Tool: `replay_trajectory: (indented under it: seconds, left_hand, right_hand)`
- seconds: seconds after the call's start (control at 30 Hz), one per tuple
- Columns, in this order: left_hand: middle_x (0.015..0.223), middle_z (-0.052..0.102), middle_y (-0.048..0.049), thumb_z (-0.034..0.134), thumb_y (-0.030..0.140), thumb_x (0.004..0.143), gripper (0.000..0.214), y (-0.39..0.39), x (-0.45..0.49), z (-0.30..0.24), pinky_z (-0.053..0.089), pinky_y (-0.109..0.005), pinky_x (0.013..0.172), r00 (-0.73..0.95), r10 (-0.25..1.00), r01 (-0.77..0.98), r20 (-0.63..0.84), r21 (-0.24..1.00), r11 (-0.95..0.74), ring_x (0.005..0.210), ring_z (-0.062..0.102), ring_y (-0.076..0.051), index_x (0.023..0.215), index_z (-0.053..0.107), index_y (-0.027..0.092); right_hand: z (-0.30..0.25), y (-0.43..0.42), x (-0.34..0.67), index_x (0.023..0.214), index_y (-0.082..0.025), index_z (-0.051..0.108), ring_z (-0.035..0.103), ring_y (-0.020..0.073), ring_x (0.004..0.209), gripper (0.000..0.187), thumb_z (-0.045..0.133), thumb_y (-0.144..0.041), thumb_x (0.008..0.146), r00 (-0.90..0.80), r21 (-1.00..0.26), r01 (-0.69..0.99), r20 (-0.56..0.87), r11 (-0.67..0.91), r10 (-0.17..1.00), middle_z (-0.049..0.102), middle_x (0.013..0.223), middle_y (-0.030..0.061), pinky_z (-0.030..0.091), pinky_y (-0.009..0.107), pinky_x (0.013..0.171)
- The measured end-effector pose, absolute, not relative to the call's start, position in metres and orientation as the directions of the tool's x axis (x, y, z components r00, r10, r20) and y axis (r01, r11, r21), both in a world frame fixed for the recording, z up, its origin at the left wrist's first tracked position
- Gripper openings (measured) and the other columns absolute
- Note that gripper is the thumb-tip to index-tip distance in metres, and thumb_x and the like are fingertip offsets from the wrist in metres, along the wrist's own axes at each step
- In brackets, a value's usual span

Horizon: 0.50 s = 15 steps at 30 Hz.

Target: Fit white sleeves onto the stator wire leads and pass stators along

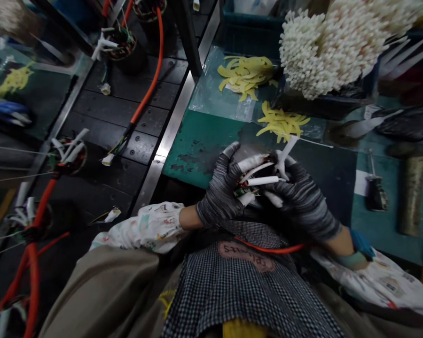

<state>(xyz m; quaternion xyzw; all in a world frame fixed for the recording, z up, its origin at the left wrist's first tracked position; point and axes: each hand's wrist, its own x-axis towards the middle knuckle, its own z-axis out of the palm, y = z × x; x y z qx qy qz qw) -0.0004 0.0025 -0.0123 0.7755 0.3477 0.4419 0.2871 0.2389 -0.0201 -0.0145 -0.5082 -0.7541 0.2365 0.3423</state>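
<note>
Between my hands, over my lap, is a round wired part that looks like a motor stator (255, 188). Several wires in white sleeves (262, 180) stick out of its top. My left hand (223, 190), in a grey striped glove with white fingertips, grips its left side. On the right side, my right hand (298, 190) in a matching glove is closed around the stator, its fingertips beside a pale forked sleeve piece (285, 157). The hands partly hide the stator's body. An orange cable (271, 249) runs across my checked apron below.
Yellow strips (246, 75) lie in two piles on the green bench (204, 136). Behind them stands a big bunch of thin white tubes (331, 51). A screwdriver (375, 188) and a hammer (411, 195) lie right. Similar stators (68, 155) with orange cables sit on the dark slatted conveyor (116, 117).
</note>
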Motion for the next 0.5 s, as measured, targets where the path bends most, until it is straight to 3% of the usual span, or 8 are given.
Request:
replay_trajectory:
  seconds: [0.1,0.23,0.33,0.43,0.5]
  left_hand:
    - [0.183,0.034,-0.0085,0.071,0.031,0.100,0.073,0.002,-0.001,-0.010,0.039,-0.067,0.139,0.393,0.801,0.308,0.451,0.757,-0.577,0.170,0.034,-0.039,0.167,0.044,0.035]
    - [0.172,0.052,-0.0084,0.070,0.026,0.100,0.075,0.005,0.000,-0.007,0.036,-0.067,0.140,0.425,0.768,0.266,0.479,0.745,-0.612,0.171,0.031,-0.038,0.170,0.042,0.033]
    - [0.166,0.058,-0.0080,0.070,0.023,0.100,0.077,0.008,0.001,-0.005,0.037,-0.066,0.140,0.430,0.764,0.258,0.481,0.745,-0.615,0.172,0.030,-0.037,0.170,0.041,0.034]
    - [0.164,0.060,-0.0082,0.071,0.022,0.100,0.078,0.011,0.001,-0.004,0.036,-0.063,0.142,0.431,0.767,0.253,0.476,0.752,-0.609,0.172,0.030,-0.035,0.170,0.039,0.035]
    - [0.163,0.060,-0.0091,0.074,0.023,0.100,0.078,0.012,0.000,-0.003,0.034,-0.062,0.143,0.427,0.774,0.247,0.467,0.764,-0.596,0.173,0.030,-0.034,0.169,0.039,0.033]
  right_hand:
    - [-0.020,-0.019,0.240,0.139,-0.034,0.076,0.064,0.0368,0.148,0.038,0.076,-0.035,0.101,-0.336,-0.596,0.620,0.386,0.510,0.859,0.055,0.173,0.0060,0.063,0.059,0.116]
    - [-0.025,-0.025,0.238,0.148,-0.039,0.072,0.059,0.0401,0.154,0.043,0.070,-0.033,0.105,-0.282,-0.528,0.702,0.409,0.477,0.868,0.049,0.177,0.0043,0.061,0.065,0.118]
    - [-0.023,-0.026,0.236,0.151,-0.041,0.069,0.063,0.0390,0.150,0.046,0.070,-0.039,0.105,-0.231,-0.636,0.670,0.310,0.382,0.922,0.056,0.171,0.0047,0.059,0.064,0.121]
    - [-0.016,-0.023,0.231,0.165,-0.037,0.053,0.072,0.0348,0.138,0.066,0.073,-0.043,0.103,-0.145,-0.771,0.604,0.142,0.201,0.979,0.067,0.160,0.0077,0.064,0.058,0.115]
    - [-0.010,-0.018,0.226,0.166,-0.036,0.051,0.075,0.0339,0.133,0.070,0.076,-0.044,0.101,-0.116,-0.801,0.585,0.070,0.125,0.991,0.068,0.159,0.0082,0.067,0.056,0.110]
